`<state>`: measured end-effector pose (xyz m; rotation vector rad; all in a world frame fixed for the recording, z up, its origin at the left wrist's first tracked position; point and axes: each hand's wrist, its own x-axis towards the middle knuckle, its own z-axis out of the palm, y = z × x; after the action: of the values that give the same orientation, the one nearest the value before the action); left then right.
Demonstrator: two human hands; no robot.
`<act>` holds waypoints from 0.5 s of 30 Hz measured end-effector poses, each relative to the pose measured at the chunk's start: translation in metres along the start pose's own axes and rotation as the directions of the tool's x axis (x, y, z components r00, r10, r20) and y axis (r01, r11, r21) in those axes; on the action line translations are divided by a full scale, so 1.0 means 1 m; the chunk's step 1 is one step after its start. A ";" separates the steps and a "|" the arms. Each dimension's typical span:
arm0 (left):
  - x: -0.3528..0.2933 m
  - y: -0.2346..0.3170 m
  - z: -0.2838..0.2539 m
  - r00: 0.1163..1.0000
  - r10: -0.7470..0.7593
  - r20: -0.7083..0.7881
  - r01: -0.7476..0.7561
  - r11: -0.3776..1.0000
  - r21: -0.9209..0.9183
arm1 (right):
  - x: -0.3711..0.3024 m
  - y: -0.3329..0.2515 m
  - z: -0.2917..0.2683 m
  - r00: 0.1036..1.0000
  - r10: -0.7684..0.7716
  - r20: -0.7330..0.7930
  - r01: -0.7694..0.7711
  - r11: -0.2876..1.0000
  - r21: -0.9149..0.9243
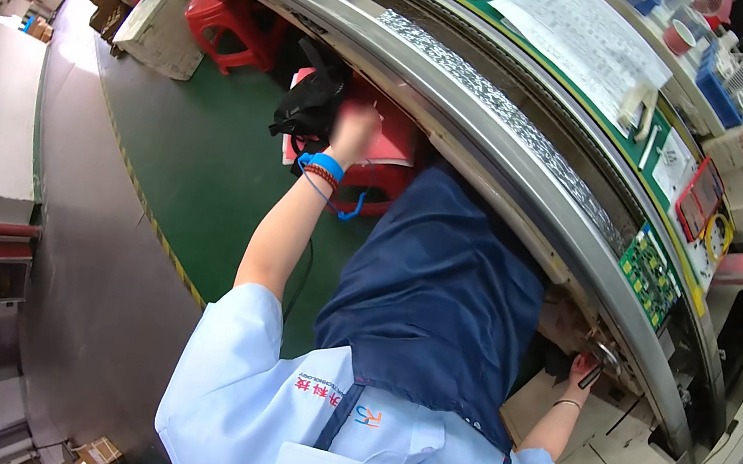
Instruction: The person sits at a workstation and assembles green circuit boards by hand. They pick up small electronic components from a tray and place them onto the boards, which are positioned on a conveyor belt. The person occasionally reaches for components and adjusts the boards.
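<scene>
My left hand (pixel 356 133) reaches out over a red plastic stool (pixel 369 187), beside a black bag (pixel 311 102) and a pink folder or sheet (pixel 396 140). Blur smears its fingers, so I cannot see whether it touches any of these. A blue wrist strap (pixel 322 164) with a coiled blue cord circles that wrist, next to a beaded bracelet. Low on the right, under the conveyor's edge, my right hand (pixel 581 368) appears closed at the black grip of a small metal handwheel (pixel 606 354). Its fingers are partly hidden.
A long metal-railed conveyor (pixel 509 127) crosses before me, carrying green circuit boards (pixel 650 274). Paper sheets (pixel 581 32), a red-framed tray (pixel 699 198) and blue bins (pixel 718 89) occupy the bench beyond. Another red stool (pixel 234 27), a pale box (pixel 164 27) and a seated person are farther left.
</scene>
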<state>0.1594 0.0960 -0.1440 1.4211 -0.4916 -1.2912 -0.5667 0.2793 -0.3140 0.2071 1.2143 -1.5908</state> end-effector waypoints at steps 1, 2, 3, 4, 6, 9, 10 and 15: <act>0.006 0.001 -0.006 0.999 0.010 -0.031 -0.010 1.000 -0.026 | -0.003 0.007 0.005 0.998 0.006 0.068 -0.008 1.000 0.023; 0.012 0.002 -0.013 0.998 0.019 -0.064 -0.022 0.998 -0.051 | -0.009 0.015 0.020 0.999 -0.043 -0.009 0.043 0.999 -0.019; 0.018 0.005 -0.018 0.995 0.030 -0.092 -0.037 0.997 -0.071 | -0.008 0.016 0.025 1.000 -0.024 -0.016 0.023 0.999 -0.030; 0.024 0.007 -0.022 0.992 0.041 -0.122 -0.052 0.995 -0.089 | -0.011 0.016 0.027 1.000 -0.004 -0.023 0.003 0.999 -0.041; 0.038 0.013 -0.023 0.986 0.067 -0.155 -0.088 0.987 -0.132 | -0.003 0.008 0.006 0.996 0.040 0.079 -0.039 0.999 -0.015; 0.051 0.018 -0.030 0.987 0.082 -0.142 -0.100 0.986 -0.132 | 0.005 0.006 -0.013 0.999 0.048 -0.016 -0.050 0.991 -0.126; 0.056 0.017 -0.032 0.989 0.089 -0.119 -0.105 0.985 -0.137 | 0.006 0.006 -0.023 0.997 0.057 0.058 -0.049 0.991 -0.122; 0.073 0.016 -0.040 0.985 0.073 -0.156 -0.093 0.988 -0.122 | -0.026 0.020 -0.012 0.924 0.030 -0.382 -0.138 0.956 -0.259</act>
<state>0.2234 0.0471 -0.1688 1.3631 -0.3555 -1.1189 -0.5453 0.3069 -0.3143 0.3878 1.6902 -1.3180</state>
